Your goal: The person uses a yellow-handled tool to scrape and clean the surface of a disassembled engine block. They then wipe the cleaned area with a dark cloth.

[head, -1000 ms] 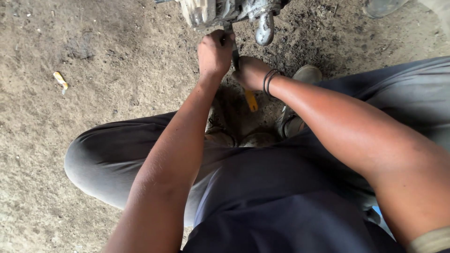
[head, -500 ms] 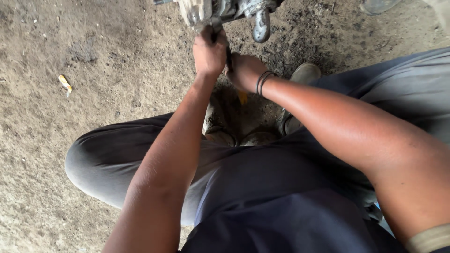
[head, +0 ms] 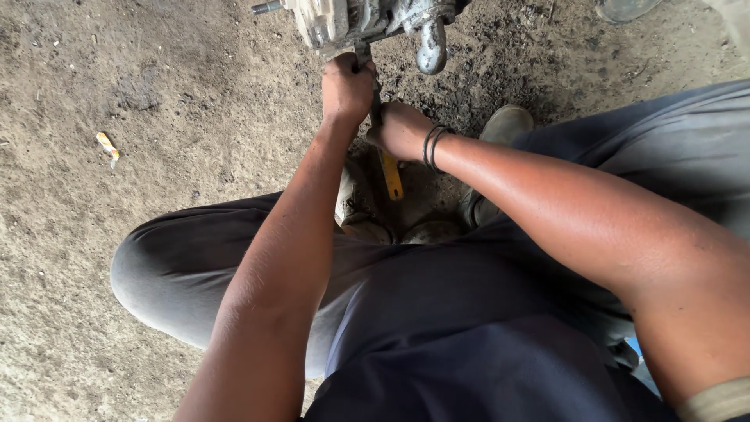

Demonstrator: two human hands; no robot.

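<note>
metal part [head: 367,19] above hands, shoes [head: 367,223] below

The dirty grey-white metal engine part [head: 367,19] is at the upper middle. The tool with the yellow handle [head: 390,176] is below it. Two black thin bracelets [head: 432,145] are at the centre. The grey-brown dirt floor [head: 117,94] holds a small orange-white scrap [head: 107,146] at left.

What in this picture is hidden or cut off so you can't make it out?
- Grimy grey metal machine part: cut off by the head view's top edge.
- Yellow-handled tool: its tip is hidden behind left hand and right hand.
- Worn shoes: partly behind the forearms.
</note>
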